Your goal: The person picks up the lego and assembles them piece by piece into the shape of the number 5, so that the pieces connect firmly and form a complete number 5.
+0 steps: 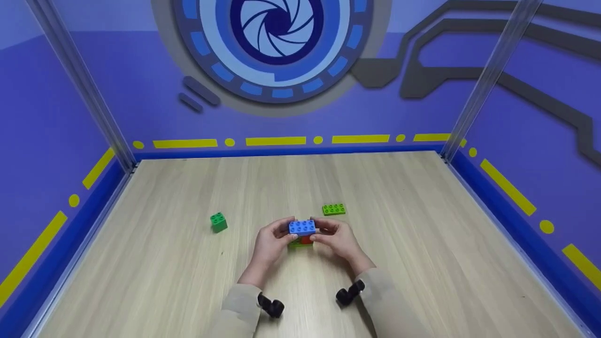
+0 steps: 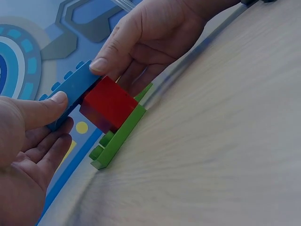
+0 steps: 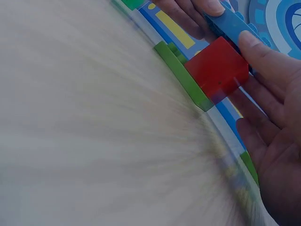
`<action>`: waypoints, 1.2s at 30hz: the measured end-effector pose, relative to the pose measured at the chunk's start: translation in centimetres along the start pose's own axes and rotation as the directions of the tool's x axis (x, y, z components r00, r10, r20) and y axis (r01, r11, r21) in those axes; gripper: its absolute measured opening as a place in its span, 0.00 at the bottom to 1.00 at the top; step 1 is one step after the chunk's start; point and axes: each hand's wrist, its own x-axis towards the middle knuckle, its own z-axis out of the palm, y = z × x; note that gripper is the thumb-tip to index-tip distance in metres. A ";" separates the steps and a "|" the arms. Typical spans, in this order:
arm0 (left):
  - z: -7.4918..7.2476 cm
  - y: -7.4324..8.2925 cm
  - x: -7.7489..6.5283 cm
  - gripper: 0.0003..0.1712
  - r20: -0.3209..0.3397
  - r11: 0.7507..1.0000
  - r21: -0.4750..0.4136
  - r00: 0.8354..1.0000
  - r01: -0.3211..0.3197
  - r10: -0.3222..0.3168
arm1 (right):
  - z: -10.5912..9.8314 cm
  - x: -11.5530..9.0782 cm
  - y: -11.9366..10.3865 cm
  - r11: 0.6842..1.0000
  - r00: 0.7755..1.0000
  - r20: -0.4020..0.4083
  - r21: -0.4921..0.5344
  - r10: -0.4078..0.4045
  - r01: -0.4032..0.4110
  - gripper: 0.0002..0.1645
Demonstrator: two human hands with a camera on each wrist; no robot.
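Note:
Both hands meet at a blue toy brick (image 1: 302,227) with studs on top. My left hand (image 1: 272,241) pinches its left end between thumb and fingers, and my right hand (image 1: 339,238) pinches the right end. Directly under it is a red brick (image 2: 109,104), which stands on a flat light green brick (image 2: 120,139) lying on the table. In the right wrist view the blue brick sits along the upper side of the red brick (image 3: 218,70), slightly tilted against it. Studs of the green brick show beside the red one.
A dark green brick (image 1: 219,222) stands to the left on the wooden table (image 1: 164,263). Beyond the right hand lies another flat light green brick (image 1: 334,209). Blue and purple walls (image 1: 300,126) enclose the table's back and sides.

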 end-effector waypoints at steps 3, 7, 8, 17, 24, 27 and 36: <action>0.0 -0.1 0.1 0.26 0.001 1.000 -0.015 1.000 -0.002 0.002 | 0.0 -0.1 -0.2 0.999 0.999 -0.005 0.007 -0.038 0.038 0.29; 0.1 -0.1 0.0 0.26 0.000 0.999 -0.040 1.000 0.010 -0.010 | 0.1 -0.1 -0.4 0.998 0.998 -0.009 0.005 -0.059 0.059 0.27; 0.1 0.0 0.0 0.26 0.001 0.999 -0.047 1.000 0.014 -0.014 | 0.1 -0.1 -0.4 0.998 0.998 -0.010 0.005 -0.063 0.063 0.27; 0.0 0.0 -0.1 0.27 0.006 0.999 -0.042 1.000 0.018 -0.018 | 0.3 0.0 -0.4 0.999 0.999 -0.025 -0.003 -0.045 0.045 0.25; 0.1 -0.1 -0.1 0.27 -0.005 0.999 -0.035 0.999 0.031 -0.031 | 0.4 0.0 -0.4 0.999 0.999 -0.028 -0.011 -0.041 0.041 0.24; 0.1 0.0 -0.2 0.27 -0.006 0.999 -0.029 1.000 0.025 -0.026 | 0.4 0.0 -0.5 0.999 0.999 -0.036 -0.018 -0.032 0.031 0.24; 0.1 0.0 -0.4 0.25 -0.018 0.999 0.002 0.999 0.033 -0.033 | 0.5 0.0 -0.4 0.999 0.998 -0.047 -0.042 -0.029 0.027 0.24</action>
